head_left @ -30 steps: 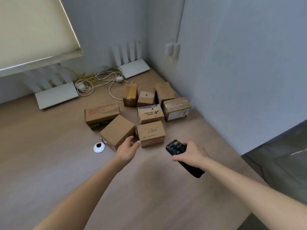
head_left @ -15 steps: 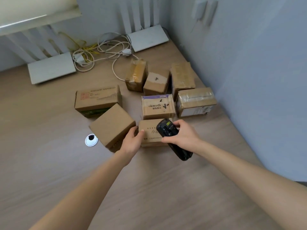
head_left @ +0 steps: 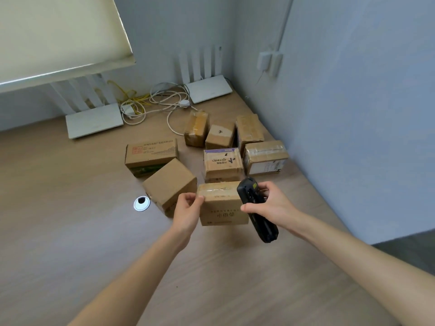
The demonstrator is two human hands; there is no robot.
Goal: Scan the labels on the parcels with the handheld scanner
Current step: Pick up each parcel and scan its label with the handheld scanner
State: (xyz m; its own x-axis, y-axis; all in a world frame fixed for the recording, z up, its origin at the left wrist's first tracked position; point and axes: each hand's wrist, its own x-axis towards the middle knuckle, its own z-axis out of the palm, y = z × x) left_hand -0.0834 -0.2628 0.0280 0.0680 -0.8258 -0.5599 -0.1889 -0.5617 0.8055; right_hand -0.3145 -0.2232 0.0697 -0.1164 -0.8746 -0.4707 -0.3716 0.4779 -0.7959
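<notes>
Several brown cardboard parcels sit on a wooden desk (head_left: 70, 231) near the wall corner. My left hand (head_left: 187, 209) grips the left edge of the nearest parcel (head_left: 222, 205), which is tilted up toward me so its printed face shows. My right hand (head_left: 268, 204) holds a black handheld scanner (head_left: 255, 208) against that parcel's right side, its head pointing up and away. Behind it stand a purple-edged parcel (head_left: 222, 164), a taped parcel with a white label (head_left: 266, 157) and a plain parcel (head_left: 169, 184) to the left.
A long printed box (head_left: 150, 155) and three small parcels (head_left: 220, 135) lie further back. Two white routers (head_left: 94, 120) (head_left: 208, 88) with tangled cables (head_left: 153, 102) line the back wall. A round cable grommet (head_left: 141, 203) sits left of the parcels. The wall stands close on the right.
My left hand closed on the nearest parcel and tipped it up toward me. My right hand brought the scanner in against the parcel's right side.
</notes>
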